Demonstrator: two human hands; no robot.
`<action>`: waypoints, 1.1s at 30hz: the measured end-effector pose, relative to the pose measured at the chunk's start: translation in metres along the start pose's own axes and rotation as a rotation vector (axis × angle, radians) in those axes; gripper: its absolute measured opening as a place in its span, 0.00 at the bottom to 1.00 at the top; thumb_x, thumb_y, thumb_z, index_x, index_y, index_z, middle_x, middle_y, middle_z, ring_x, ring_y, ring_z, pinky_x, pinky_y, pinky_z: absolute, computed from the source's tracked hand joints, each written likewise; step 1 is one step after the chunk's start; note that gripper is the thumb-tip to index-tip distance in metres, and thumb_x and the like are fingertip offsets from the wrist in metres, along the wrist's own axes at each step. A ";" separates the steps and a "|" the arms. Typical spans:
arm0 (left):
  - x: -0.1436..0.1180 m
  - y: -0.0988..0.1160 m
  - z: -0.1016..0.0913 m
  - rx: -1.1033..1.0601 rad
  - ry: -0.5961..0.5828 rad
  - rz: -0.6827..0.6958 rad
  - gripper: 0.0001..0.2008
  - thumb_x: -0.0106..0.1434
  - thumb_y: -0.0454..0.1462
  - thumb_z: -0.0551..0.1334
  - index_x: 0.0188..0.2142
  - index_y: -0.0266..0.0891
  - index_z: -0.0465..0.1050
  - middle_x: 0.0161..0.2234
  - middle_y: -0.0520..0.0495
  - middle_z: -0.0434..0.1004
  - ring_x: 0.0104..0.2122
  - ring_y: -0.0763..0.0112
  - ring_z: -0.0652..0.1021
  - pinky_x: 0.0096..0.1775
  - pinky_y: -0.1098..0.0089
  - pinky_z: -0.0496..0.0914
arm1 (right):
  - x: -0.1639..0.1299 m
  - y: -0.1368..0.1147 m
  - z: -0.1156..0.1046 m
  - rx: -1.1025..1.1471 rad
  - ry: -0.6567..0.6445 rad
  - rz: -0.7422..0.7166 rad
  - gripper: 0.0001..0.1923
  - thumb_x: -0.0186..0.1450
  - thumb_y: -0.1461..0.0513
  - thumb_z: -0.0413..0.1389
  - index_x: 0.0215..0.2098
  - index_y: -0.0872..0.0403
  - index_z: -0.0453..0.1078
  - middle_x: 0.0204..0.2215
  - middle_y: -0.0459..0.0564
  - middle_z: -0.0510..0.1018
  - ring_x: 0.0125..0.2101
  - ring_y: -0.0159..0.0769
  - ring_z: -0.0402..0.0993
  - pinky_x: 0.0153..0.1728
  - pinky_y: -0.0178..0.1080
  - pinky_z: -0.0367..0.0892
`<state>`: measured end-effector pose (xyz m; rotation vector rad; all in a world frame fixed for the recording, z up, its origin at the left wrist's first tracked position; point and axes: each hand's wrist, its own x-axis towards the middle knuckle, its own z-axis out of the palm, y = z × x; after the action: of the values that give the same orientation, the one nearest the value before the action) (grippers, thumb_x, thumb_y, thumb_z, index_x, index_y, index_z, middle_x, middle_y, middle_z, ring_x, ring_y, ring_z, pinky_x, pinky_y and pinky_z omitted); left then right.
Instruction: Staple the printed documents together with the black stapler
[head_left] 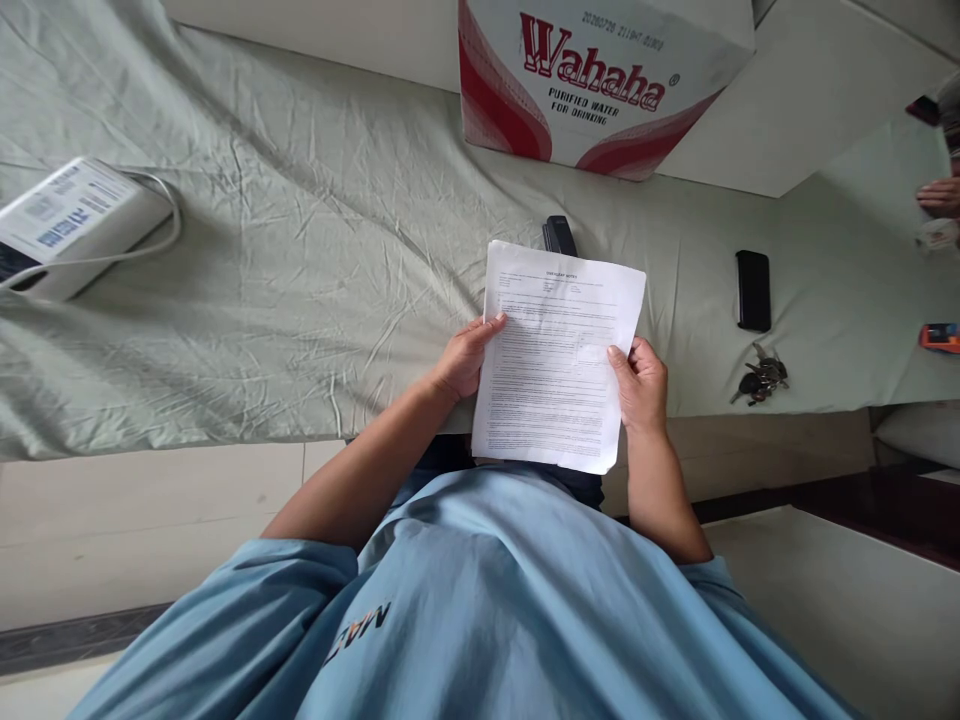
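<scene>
A stack of printed paper sheets (547,370) is held up above the near edge of the table, in front of my body. My left hand (463,358) grips its left edge, thumb on top and fingers underneath. On the right edge, my right hand (642,383) pinches the sheets the same way. Small lines of text cover the top page. Just beyond the paper's upper edge lies a black stapler-like object (559,236), its near part hidden by the sheets.
A pale green cloth (315,230) covers the table. At the back stands a water carton (600,85). A black phone (753,290) and keys (762,376) lie to the right. On the left sits a white box-shaped device (82,215) with a cable. Another person's hand (939,198) shows far right.
</scene>
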<state>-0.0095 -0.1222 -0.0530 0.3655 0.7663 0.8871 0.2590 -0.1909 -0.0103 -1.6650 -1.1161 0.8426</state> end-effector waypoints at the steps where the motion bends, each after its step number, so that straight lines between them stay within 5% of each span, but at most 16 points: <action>1: 0.001 -0.001 -0.001 -0.009 -0.004 0.002 0.26 0.57 0.53 0.82 0.45 0.38 0.86 0.44 0.39 0.91 0.47 0.45 0.90 0.55 0.48 0.85 | -0.002 0.002 -0.002 0.008 0.022 -0.009 0.21 0.67 0.43 0.69 0.48 0.48 0.79 0.40 0.47 0.87 0.40 0.39 0.82 0.45 0.41 0.77; 3: 0.003 -0.001 -0.004 -0.032 -0.025 0.007 0.24 0.60 0.53 0.81 0.46 0.39 0.86 0.44 0.39 0.92 0.49 0.44 0.89 0.56 0.47 0.84 | -0.009 0.004 -0.010 0.017 0.090 -0.007 0.24 0.65 0.44 0.71 0.51 0.48 0.79 0.42 0.48 0.87 0.39 0.37 0.82 0.43 0.40 0.78; 6: 0.003 -0.001 -0.007 -0.069 -0.044 0.013 0.21 0.65 0.53 0.77 0.48 0.41 0.86 0.45 0.40 0.92 0.53 0.42 0.88 0.57 0.46 0.84 | -0.032 0.004 -0.033 0.012 0.052 0.105 0.21 0.65 0.43 0.71 0.43 0.50 0.80 0.30 0.44 0.82 0.24 0.30 0.72 0.26 0.34 0.70; 9: 0.000 -0.001 -0.006 -0.098 -0.038 0.045 0.21 0.67 0.54 0.76 0.50 0.42 0.85 0.46 0.41 0.92 0.56 0.40 0.87 0.58 0.45 0.83 | -0.067 0.002 -0.058 0.001 -0.271 0.351 0.26 0.68 0.38 0.67 0.33 0.52 0.80 0.21 0.43 0.78 0.17 0.28 0.66 0.18 0.32 0.61; 13: 0.001 -0.006 0.006 -0.130 -0.068 0.109 0.23 0.66 0.54 0.77 0.52 0.44 0.83 0.48 0.42 0.91 0.61 0.40 0.85 0.62 0.46 0.82 | -0.112 0.003 -0.060 0.125 -0.695 0.612 0.27 0.65 0.39 0.71 0.40 0.53 0.85 0.31 0.52 0.89 0.27 0.35 0.83 0.25 0.34 0.76; 16: 0.000 -0.013 0.023 -0.150 -0.083 0.131 0.25 0.65 0.55 0.77 0.53 0.45 0.81 0.49 0.43 0.91 0.63 0.41 0.84 0.63 0.47 0.81 | -0.130 0.005 -0.033 0.394 -0.519 0.589 0.33 0.55 0.40 0.79 0.51 0.48 0.84 0.48 0.54 0.91 0.47 0.45 0.89 0.43 0.45 0.86; 22: -0.014 -0.010 0.041 -0.090 -0.119 0.088 0.24 0.59 0.51 0.82 0.48 0.42 0.84 0.48 0.41 0.91 0.62 0.38 0.84 0.63 0.44 0.80 | -0.123 0.001 0.009 0.585 0.053 0.469 0.37 0.56 0.44 0.78 0.61 0.42 0.80 0.59 0.50 0.88 0.61 0.52 0.85 0.66 0.57 0.79; 28: -0.011 0.051 0.005 0.147 -0.166 0.274 0.20 0.54 0.38 0.83 0.46 0.44 0.86 0.44 0.45 0.90 0.51 0.53 0.88 0.56 0.55 0.82 | -0.076 -0.002 -0.041 0.213 0.162 0.094 0.35 0.61 0.47 0.76 0.64 0.45 0.79 0.59 0.51 0.87 0.69 0.52 0.78 0.74 0.61 0.70; 33: 0.006 0.092 -0.012 0.518 -0.265 0.381 0.29 0.46 0.38 0.87 0.48 0.44 0.87 0.46 0.45 0.89 0.50 0.53 0.87 0.53 0.60 0.82 | -0.046 -0.005 -0.081 -0.029 -0.033 -0.096 0.19 0.63 0.49 0.76 0.50 0.46 0.87 0.48 0.51 0.92 0.56 0.52 0.88 0.69 0.56 0.78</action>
<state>-0.0671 -0.0635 -0.0106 1.0934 0.6825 0.9610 0.3137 -0.2590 0.0230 -1.6132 -1.2266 0.7983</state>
